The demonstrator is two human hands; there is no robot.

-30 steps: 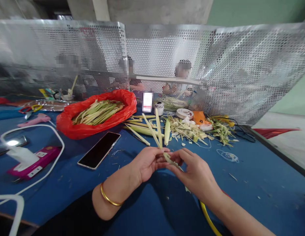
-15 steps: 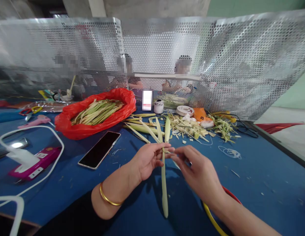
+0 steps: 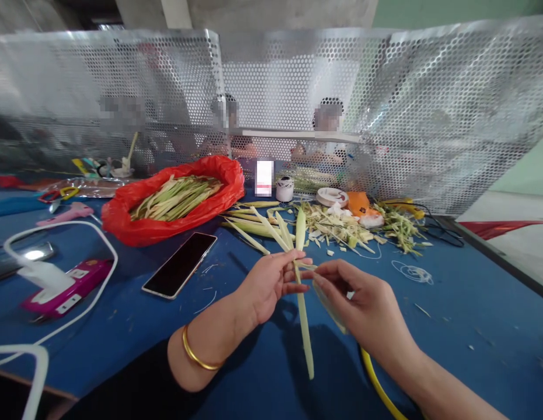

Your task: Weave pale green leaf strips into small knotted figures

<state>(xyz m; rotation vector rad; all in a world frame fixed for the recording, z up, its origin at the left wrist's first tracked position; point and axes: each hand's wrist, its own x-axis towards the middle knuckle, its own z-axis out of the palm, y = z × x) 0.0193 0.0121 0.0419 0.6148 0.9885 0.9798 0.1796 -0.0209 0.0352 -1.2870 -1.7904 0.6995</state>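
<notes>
My left hand (image 3: 269, 287) pinches a small bundle of pale green leaf strips (image 3: 305, 335) between thumb and fingers, above the table. Several strips fan out beyond the thumb, and one long strip hangs down below the palm. To its right, my right hand (image 3: 368, 300) is closed with thumb and forefinger on a narrow leaf strip (image 3: 305, 266) that runs across to the bundle. Another pale strip (image 3: 328, 304) slants down beside the right fingers, partly hidden by them. How the strip passes round the bundle is hidden by my left fingers.
On the blue table (image 3: 455, 350) stand a red bag (image 3: 122, 224) of leaf strips, a phone (image 3: 179, 266), and a magenta power strip (image 3: 74, 286) with a white cable. Leaf scraps (image 3: 341, 224), a tape roll (image 3: 331, 196) and thread (image 3: 412, 272) lie right. A perforated metal screen (image 3: 271, 76) rises behind.
My right hand has moved slightly right, drawing the narrow strip out from the bundle. The hanging strip's lower end has swung right. The view has shifted a little.
</notes>
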